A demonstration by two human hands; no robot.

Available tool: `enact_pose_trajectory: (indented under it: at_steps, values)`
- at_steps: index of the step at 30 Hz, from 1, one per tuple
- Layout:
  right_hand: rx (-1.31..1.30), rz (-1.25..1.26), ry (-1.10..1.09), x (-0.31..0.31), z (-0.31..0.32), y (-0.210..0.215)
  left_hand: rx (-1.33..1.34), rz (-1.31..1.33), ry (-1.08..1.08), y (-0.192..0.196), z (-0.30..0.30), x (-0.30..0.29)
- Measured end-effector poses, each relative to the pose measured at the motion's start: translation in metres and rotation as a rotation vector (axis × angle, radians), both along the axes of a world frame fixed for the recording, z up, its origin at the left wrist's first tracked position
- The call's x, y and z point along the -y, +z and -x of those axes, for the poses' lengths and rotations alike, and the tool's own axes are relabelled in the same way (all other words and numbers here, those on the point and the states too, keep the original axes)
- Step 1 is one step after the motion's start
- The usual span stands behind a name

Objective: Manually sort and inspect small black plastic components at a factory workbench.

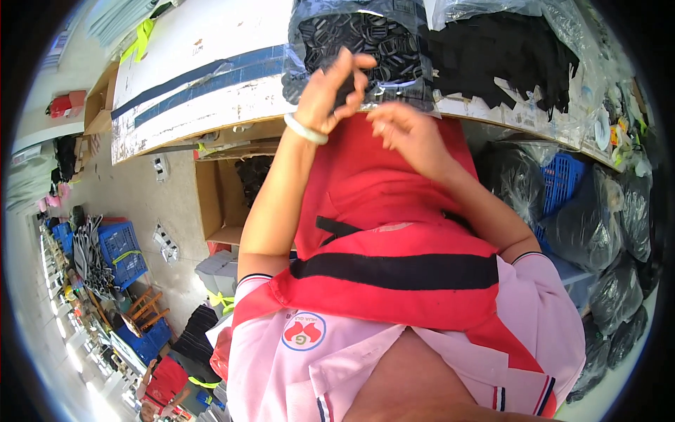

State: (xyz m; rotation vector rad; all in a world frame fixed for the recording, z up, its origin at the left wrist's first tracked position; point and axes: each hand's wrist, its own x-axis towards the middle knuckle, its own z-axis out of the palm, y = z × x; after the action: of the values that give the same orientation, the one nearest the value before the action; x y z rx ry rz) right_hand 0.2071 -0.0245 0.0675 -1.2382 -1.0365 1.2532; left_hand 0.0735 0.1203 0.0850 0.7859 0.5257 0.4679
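Note:
My left hand (329,93), with a pale bangle (306,131) at its wrist, is raised at the near edge of a clear plastic bag (292,84). Many small black buckles (383,42) fill that bag. The left fingers curl round a dark patch in the palm, whose kind I cannot make out. Just to the right and a little nearer to me, my right hand (408,132) hovers in front of the table edge. Its fingers are bent together and slightly blurred; whatever they may hold is hidden. The two hands are apart.
A worn white table (183,91) with blue tape stretches across the front. Black fabric pieces (499,60) lie on it at the right. Below stand a cardboard box (211,204), dark plastic bags (587,218) and a blue crate (562,179). Another person (165,380) is far to the lower left.

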Motion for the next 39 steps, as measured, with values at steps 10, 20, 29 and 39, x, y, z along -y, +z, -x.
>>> enact_pose_trajectory:
  at_steps: [10,20,29,39]
  values:
    - [0.493,-0.091,0.219,-0.011,-0.02,0.005,-0.369,-0.453,-0.284,-0.032,0.027,0.069]
    - [0.304,-0.148,0.278,0.016,-0.03,-0.015,0.296,0.804,-0.312,-0.069,0.049,0.103]
    - [1.128,-0.292,-0.2,0.01,-0.1,-0.002,0.053,0.771,0.079,-0.072,0.046,0.11]
    - [1.266,-0.267,-0.209,0.004,-0.151,-0.035,0.064,0.714,0.0,-0.081,0.047,0.119]
